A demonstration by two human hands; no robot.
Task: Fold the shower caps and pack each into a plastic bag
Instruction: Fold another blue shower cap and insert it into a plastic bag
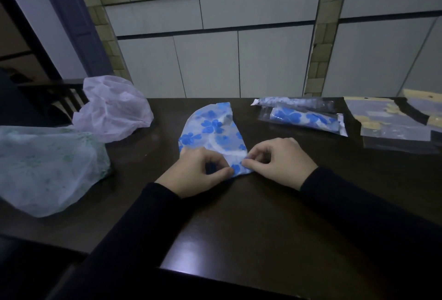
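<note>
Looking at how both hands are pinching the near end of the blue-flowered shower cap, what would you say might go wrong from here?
1. The left hand and right hand pinch only the near end of the blue-flowered cap; its far part lies loose on the smooth dark table, so it may slide or unfold.
2. The packed caps and empty plastic bags lie close on the right; a sweeping sleeve might push them.

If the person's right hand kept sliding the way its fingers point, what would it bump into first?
The right hand points leftward, pinching the near end of the blue-flowered shower cap. Going straight on, it would most likely meet the left hand first, which pinches the same end just across from it. Depth looks about equal.
</note>
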